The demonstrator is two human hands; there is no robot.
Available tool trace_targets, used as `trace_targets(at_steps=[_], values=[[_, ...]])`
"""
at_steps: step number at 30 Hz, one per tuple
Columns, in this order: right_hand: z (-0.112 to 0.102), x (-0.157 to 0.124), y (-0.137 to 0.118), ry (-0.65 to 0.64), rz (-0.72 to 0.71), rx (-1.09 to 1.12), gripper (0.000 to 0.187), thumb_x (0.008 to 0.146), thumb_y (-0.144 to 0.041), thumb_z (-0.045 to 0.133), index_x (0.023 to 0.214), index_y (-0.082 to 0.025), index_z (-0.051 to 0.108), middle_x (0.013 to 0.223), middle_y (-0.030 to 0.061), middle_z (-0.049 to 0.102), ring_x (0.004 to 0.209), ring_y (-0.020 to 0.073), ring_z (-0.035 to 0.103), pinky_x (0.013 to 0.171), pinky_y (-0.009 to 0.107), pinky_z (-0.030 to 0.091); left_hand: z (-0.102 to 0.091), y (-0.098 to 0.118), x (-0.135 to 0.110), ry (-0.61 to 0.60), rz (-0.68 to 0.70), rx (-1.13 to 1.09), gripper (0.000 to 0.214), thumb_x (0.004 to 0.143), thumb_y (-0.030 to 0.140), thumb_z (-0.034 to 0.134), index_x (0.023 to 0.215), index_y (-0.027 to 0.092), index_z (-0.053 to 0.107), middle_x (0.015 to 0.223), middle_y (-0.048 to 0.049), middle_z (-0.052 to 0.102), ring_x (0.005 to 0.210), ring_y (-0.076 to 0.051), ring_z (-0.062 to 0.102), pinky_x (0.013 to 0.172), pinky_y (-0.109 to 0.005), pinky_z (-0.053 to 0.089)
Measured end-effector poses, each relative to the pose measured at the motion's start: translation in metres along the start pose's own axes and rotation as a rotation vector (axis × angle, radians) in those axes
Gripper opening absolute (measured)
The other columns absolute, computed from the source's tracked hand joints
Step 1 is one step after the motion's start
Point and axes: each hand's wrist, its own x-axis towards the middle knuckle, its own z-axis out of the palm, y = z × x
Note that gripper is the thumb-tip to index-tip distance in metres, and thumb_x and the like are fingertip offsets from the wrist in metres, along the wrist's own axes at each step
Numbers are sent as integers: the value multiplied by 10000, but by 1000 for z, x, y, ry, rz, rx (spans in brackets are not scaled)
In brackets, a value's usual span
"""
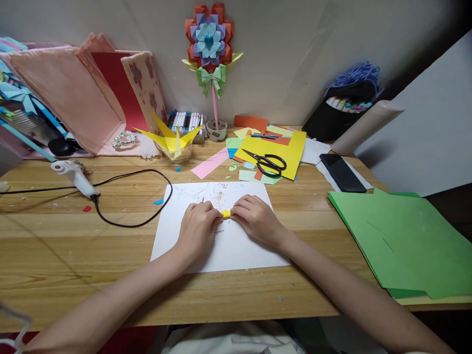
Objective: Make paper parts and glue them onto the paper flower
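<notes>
A small strip of yellow paper (226, 214) shows between my two hands, above a white sheet (228, 253) marked with coloured scribbles. My left hand (199, 223) pinches its left end between thumb and fingers. At the other end, my right hand (254, 219) has its fingers closed on the same strip. Most of the yellow piece is covered by my fingertips, so its full shape is hidden. Both wrists rest low, close to the white sheet.
Black scissors (271, 162) lie on yellow card (297, 147) amid paper scraps. A glue gun (75, 179) with a looping cord is at left. Green sheets (401, 241) and a phone (342, 173) are at right. A paper flower (209, 42) stands behind.
</notes>
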Motion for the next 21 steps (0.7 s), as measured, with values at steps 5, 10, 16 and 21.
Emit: trace_targets(at_steps=[5,10,16,21], values=[[-7,7,1,-96,58,55,106,846,-173,517,810,-167,616,818,60,629,816,178,486,703,303,348,-5,1,3,-41,-109,-25,129,804,229,545,742,201,655,785,-24,652,734,-172,563,716,-325,339],[-11,23,12,-232,161,198,38,763,-194,628,741,-193,660,751,26,659,777,163,529,677,278,365,-12,-3,12,-163,-266,-112,105,748,299,612,712,223,675,748,-15,693,671,-168,594,599,-273,350],[-17,42,20,-446,430,289,31,653,-214,687,678,-231,693,672,-22,672,642,131,566,509,219,341,-14,-12,19,-174,-308,-45,187,650,391,691,612,211,658,636,-20,673,565,-177,583,452,-239,280],[-21,61,20,-595,512,252,67,583,-263,725,615,-216,691,620,-15,654,590,129,555,456,215,323,-17,-21,32,-207,-265,34,316,560,488,722,555,189,622,583,-32,647,498,-158,553,412,-221,253]])
